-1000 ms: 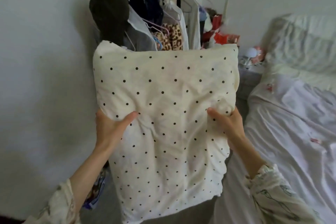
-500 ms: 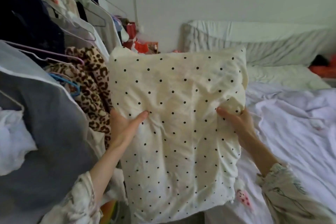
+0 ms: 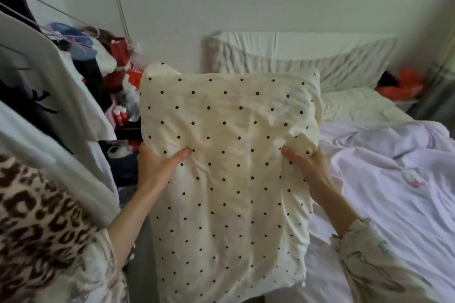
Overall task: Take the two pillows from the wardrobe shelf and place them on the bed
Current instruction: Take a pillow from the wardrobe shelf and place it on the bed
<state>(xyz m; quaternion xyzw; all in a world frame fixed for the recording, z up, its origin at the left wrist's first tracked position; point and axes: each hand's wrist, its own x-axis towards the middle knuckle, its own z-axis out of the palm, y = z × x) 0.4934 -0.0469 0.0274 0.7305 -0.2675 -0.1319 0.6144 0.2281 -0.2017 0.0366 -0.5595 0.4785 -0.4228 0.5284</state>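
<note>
Head view: your left hand (image 3: 157, 167) and right hand (image 3: 307, 169) each grip a side of the polka-dot pillow (image 3: 229, 179), thumbs pressed into its front. You hold it upright, off the bed (image 3: 394, 192), left of it, beside hanging clothes (image 3: 41, 204).

My bed (image 3: 394, 216) fills the right side, covered with a rumpled pale sheet (image 3: 384, 155). A white pillow (image 3: 357, 103) lies flat on it at the head, below the cloth-covered headboard (image 3: 295, 54). A small pink-and-white thing (image 3: 412, 178), too blurred to name, sits on the sheet.
</note>
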